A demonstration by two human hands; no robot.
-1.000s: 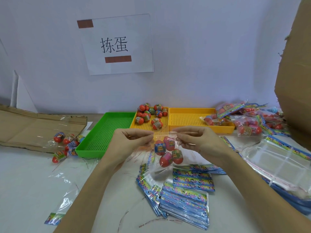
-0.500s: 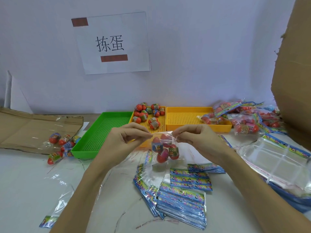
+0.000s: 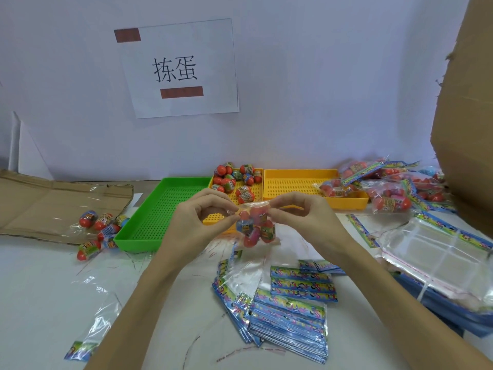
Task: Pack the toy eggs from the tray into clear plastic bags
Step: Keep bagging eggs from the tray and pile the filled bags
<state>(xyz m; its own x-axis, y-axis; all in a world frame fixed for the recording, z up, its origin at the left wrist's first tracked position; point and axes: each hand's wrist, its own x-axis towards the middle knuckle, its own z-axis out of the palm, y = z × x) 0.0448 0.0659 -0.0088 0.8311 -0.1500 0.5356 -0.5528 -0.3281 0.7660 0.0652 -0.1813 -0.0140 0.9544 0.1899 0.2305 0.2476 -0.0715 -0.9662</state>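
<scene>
1. Both hands are up over the white table [image 3: 40, 303], fingers curled inward, meeting at the middle of the view.
2. The left hand [image 3: 197, 222] pinches the left top corner of a small clear plastic bag [image 3: 254, 225] between thumb and fingertips.
3. The right hand [image 3: 301, 220] pinches the right top corner the same way, so the bag's mouth is drawn taut between them.
4. Inside that bag hang several red toy eggs with bright printed wrappers [image 3: 250, 236], clustered at the bottom and held clear above the table.
5. Just behind the hands sits the yellow perforated plastic tray [image 3: 221, 217] with loose eggs piled at its far end; a green perforated tray [image 3: 160, 217] touches its left side and a second yellow tray [image 3: 301, 185] its right.
6. Below the hands lies a fanned stack of flat clear bags with blue printed header strips [image 3: 290, 316].
7. Filled bags [image 3: 386, 188] crowd the far right beside a brown cardboard wall [image 3: 466, 129].
8. Open table shows at near left, past a flat cardboard sheet [image 3: 40, 201].
</scene>
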